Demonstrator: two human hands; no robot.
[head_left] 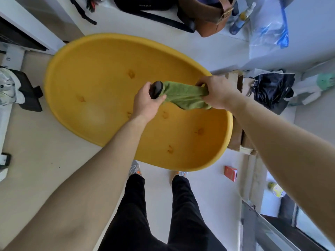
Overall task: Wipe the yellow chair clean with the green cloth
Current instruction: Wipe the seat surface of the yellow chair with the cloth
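Note:
The yellow chair (108, 84) is a wide moulded shell seen from above, filling the middle of the view, with several small dimples in its surface. Above its right half the green cloth (183, 96) is stretched between my hands. My left hand (147, 103) grips a dark round-ended object (156, 89) that the cloth's left end wraps around. My right hand (216, 94) is closed on the cloth's right end near the chair's right rim. What the dark object is stays unclear.
A brown leather bag (212, 17) and black straps lie beyond the chair. A bottle (241, 19), blue plastic and a black bag (272, 89) sit at right. Cardboard (235, 138) is beside the chair's right rim, a red box (230, 173) on the floor, my feet just below the chair.

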